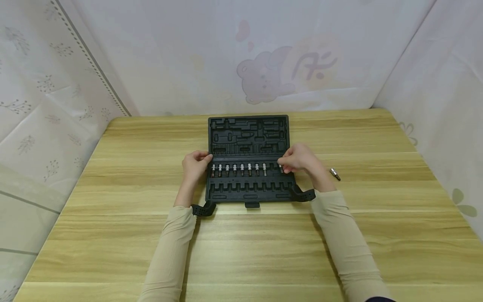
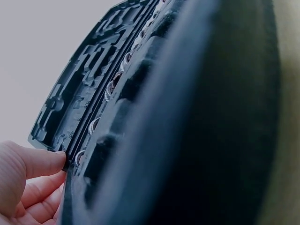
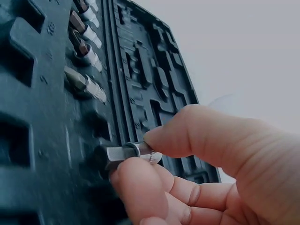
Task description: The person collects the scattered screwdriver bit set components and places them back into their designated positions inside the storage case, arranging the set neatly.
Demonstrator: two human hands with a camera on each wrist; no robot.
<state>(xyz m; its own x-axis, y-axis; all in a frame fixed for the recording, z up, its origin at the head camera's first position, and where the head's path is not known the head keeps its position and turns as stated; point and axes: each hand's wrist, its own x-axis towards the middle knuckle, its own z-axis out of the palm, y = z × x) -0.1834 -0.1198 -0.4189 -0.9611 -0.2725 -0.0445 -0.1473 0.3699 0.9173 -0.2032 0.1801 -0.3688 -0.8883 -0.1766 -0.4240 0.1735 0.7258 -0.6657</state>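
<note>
A black plastic socket case (image 1: 250,180) lies unfolded on the table. Several silver bit sockets (image 1: 242,167) sit side by side in its upper row of slots. My left hand (image 1: 194,165) grips the case's left edge near the hinge, thumb on top, as the left wrist view shows. At the row's right end my right hand (image 1: 299,158) pinches a bit socket (image 3: 123,153) between thumb and index finger, over a slot. One slot between it and the nearest seated bit socket (image 3: 86,84) holds nothing. Another bit socket (image 1: 334,174) lies loose on the table, right of the case.
Beyond the hinge, the moulded lid (image 1: 249,134) lies folded back. The case's lower slots (image 1: 241,187) hold no sockets. A front latch (image 1: 252,205) sticks out toward me. The wooden table (image 1: 113,188) reaches back to a patterned curtain (image 1: 181,63).
</note>
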